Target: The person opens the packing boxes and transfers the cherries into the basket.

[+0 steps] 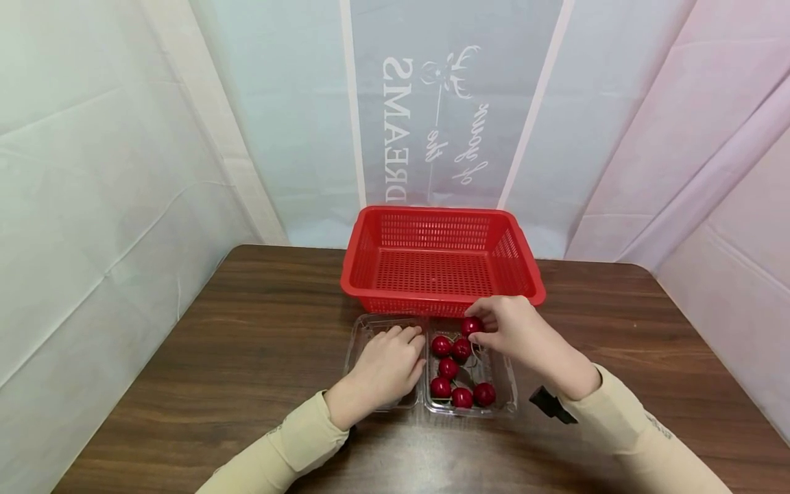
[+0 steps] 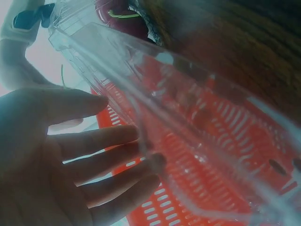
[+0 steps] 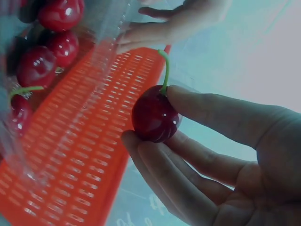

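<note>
My right hand point(image 1: 515, 333) pinches a dark red cherry point(image 3: 154, 114) between thumb and fingers. A curved green stem point(image 3: 166, 68) rises from the cherry beside the thumb tip. Below it, in the head view, lies an open clear plastic clamshell box point(image 1: 507, 384); its right half holds several more cherries point(image 1: 448, 368), some in pairs or groups. Over the left half point(image 1: 356, 346) of the box rests my left hand point(image 1: 387, 362), its fingers lightly bent and holding nothing. In the left wrist view those fingers point(image 2: 115, 139) reach to the clear plastic wall.
A red slotted plastic basket point(image 1: 352, 267) stands just behind the clear box, with its inside bare. Both sit on a dark wood-grain table point(image 1: 278, 295). Pale curtains point(image 1: 296, 123) hang behind and at the sides. A black strap piece point(image 1: 551, 405) shows at the right wrist.
</note>
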{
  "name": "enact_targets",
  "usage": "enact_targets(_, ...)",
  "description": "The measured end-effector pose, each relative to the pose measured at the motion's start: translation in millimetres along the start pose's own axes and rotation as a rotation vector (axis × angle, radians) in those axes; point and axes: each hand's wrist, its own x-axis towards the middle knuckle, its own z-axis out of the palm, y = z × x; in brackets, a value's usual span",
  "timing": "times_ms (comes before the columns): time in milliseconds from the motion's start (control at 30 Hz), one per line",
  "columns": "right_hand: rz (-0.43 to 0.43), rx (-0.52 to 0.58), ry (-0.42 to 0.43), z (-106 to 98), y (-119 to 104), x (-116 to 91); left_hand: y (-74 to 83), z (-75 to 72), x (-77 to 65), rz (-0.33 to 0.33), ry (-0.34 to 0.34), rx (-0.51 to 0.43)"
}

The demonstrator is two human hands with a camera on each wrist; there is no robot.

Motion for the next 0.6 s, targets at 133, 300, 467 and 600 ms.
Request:
enact_targets(133, 0.006, -0.007, 0.002, -5.0, -2.4, 5.4, 0.2, 0.4, -2.1, 0.002, -0.007, -0.004)
enact_targets(300, 0.014, -0.024, -0.001, -11.7, -1.9, 15.2, 1.0, 0.5, -3.9, 0.016, -0.004, 0.005)
enact_targets(467, 0.022, -0.052, 0.025, -18.5, 1.1, 26.1, 1.6, -0.4, -6.0, 0.025, 0.001, -0.001)
enact_targets(600, 0.027, -0.072, 0.037, -22.4, 3.2, 33.6, 2.3, -1.9, -8.0, 0.034, 0.009, -0.006)
